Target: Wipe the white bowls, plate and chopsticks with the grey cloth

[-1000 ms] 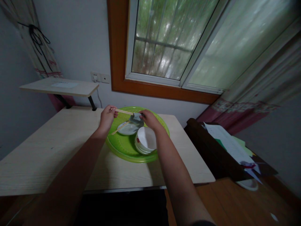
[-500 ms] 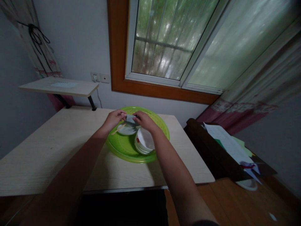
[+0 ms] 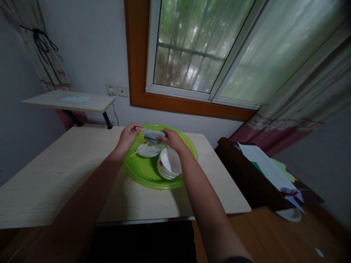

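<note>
My left hand (image 3: 129, 135) pinches the ends of the chopsticks (image 3: 142, 129) over the left part of a green basin (image 3: 139, 173). A grey-blue cloth (image 3: 150, 135) is wrapped round their other end, and my right hand (image 3: 171, 138) grips it there. Beneath the cloth lies a white plate (image 3: 148, 151) with another chopstick (image 3: 139, 149) resting across its left side. In front of my right wrist, a stack of white bowls (image 3: 170, 162) stands in the basin.
The basin sits on a pale wooden table (image 3: 82, 182). At the back left rises a small shelf (image 3: 71, 100) on black legs. Right of the table is a dark brown piece of furniture (image 3: 246, 175) with papers (image 3: 263, 164). A window (image 3: 192, 47) is behind.
My left hand moved right to the cloth, then back left along the chopsticks. In my right hand, the cloth has spread further over them. Basin, bowls and plate have stayed put.
</note>
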{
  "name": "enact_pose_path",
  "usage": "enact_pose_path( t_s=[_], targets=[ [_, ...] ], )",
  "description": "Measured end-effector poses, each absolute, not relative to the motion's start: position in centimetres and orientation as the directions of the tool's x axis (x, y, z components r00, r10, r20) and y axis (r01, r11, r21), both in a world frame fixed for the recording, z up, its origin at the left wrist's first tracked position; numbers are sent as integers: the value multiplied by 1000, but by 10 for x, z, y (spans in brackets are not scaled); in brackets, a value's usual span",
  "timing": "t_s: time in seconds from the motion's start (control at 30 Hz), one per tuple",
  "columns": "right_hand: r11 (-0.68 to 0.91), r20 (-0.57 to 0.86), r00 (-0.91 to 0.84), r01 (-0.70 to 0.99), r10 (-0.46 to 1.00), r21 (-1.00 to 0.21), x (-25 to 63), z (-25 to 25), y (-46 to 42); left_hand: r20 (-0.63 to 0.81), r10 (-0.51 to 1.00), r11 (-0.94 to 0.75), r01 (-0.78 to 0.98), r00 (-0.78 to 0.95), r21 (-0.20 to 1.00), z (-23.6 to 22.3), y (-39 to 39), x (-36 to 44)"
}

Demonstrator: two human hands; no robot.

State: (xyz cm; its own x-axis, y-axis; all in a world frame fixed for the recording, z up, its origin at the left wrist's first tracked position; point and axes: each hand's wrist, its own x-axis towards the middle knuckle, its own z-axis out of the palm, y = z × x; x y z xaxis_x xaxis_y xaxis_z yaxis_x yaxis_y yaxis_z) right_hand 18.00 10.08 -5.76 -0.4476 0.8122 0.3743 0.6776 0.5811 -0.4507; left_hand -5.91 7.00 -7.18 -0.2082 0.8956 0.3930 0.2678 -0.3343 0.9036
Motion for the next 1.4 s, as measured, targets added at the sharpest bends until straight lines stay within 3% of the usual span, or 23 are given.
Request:
enact_pose_path(
  t_s=[0.13,0.23,0.3,0.43,0.67,0.93,1.4],
  targets=[
    [577,356,-455,676,816,-458,178,-57,99,625,769,-426,621,-134,658,-68,66,-54],
    [595,373,-463,647,804,-478,175,-58,98,651,756,-469,751,69,465,-69,64,-49],
    [612,393,-470,622,791,-488,174,-59,98,623,767,-481,779,152,403,-72,64,-47],
    [604,408,-445,569,797,-558,177,-60,101,581,802,-433,808,143,399,-76,66,-50],
    [535,522,-190,531,831,-658,198,-62,119,605,794,-346,774,-59,530,-77,73,-62],
    [517,438,-277,389,855,-762,192,-64,117,590,807,-377,742,-31,554,-78,72,-59],
    [616,542,-300,471,785,-631,180,-51,103,643,745,-521,755,175,398,-67,54,-41]
  ],
)
